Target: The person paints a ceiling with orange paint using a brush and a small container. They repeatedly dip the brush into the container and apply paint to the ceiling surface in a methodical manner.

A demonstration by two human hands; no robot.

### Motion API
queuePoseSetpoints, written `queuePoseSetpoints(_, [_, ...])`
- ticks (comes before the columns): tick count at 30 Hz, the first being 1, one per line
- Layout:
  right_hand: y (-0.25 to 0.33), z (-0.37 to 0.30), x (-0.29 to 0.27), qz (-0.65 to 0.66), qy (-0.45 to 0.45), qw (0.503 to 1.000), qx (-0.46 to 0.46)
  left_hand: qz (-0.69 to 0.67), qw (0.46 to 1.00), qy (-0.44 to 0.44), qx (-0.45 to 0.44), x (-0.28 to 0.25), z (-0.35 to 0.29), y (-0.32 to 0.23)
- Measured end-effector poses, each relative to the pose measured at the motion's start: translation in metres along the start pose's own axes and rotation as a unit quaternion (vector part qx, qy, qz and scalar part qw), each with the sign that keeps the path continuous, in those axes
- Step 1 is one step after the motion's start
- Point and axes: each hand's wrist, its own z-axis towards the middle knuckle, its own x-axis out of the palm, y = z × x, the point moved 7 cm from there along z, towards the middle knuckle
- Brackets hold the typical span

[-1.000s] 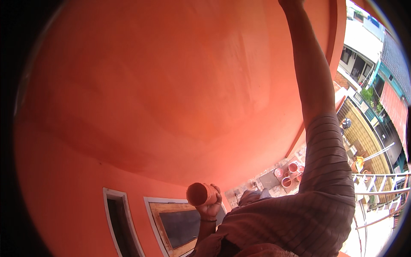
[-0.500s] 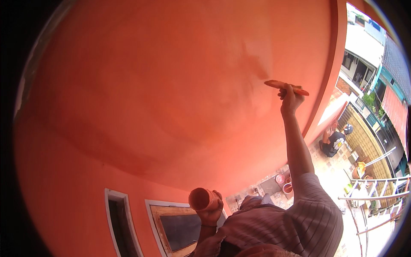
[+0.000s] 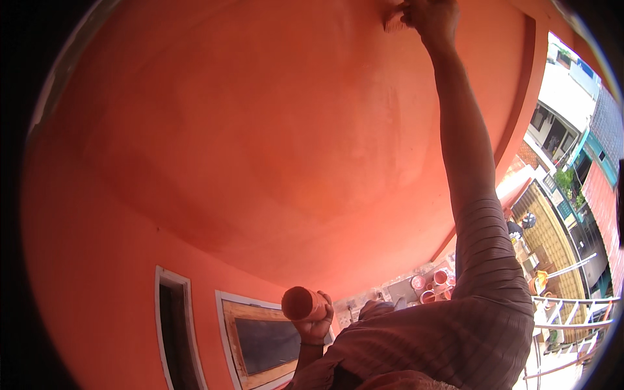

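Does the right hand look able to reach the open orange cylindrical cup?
Probably yes, if lowered: nothing visible blocks the right hand from the orange cup in the left hand.

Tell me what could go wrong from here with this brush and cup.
The brush in your right hand is at the end of an outstretched arm, so any paint on it might run down toward your sleeve, and overreaching could cost you some balance. The cup in your left hand is open-topped, so a tilt may spill whatever is inside; I can't tell how full it is.
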Motion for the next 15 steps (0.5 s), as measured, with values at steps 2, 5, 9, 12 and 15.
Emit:
queuePoseSetpoints(2, [0.025, 0.017, 0.003, 0.039, -0.032, 0.998, -0.046, -0.005, 1.0, -0.006, 0.009, -0.002, -0.001, 0.0])
queuePoseSetpoints(5, [0.033, 0.003, -0.013, 0.147, -0.082, 0.982, -0.085, -0.012, 1.0, -0.002, 0.02, -0.001, -0.002, 0.001])
queuePoseSetpoints(9, [0.01, -0.037, -0.024, 0.269, -0.115, 0.944, -0.152, 0.002, 1.0, 0.003, 0.028, 0.001, -0.004, 0.0])
queuePoseSetpoints(12, [-0.015, -0.04, -0.017, 0.303, -0.157, 0.927, -0.154, 0.01, 0.999, 0.008, 0.036, 0.005, -0.009, -0.001])
queuePoseSetpoints(15, [-0.027, -0.027, -0.006, 0.313, -0.142, 0.928, -0.146, 0.004, 0.999, 0.014, 0.031, 0.009, -0.013, 0.001])
